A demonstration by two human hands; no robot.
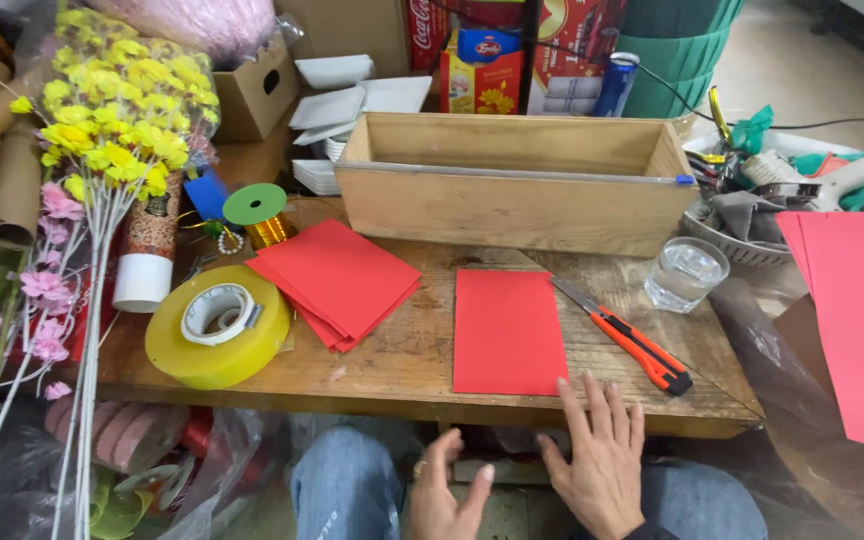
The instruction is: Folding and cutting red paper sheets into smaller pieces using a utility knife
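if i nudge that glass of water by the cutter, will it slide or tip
The glass is short, wide and about half full, so it would likely slide rather than tip. The wooden table looks rough and cracked, so it might catch and slop. It is probably fragile too.

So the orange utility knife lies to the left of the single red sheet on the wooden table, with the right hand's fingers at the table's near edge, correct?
Not quite. The head view shows the orange utility knife lying to the right of the single red sheet, not the left, below the glass of water. The rest holds: the right hand has its fingers at the near edge of the wooden table.
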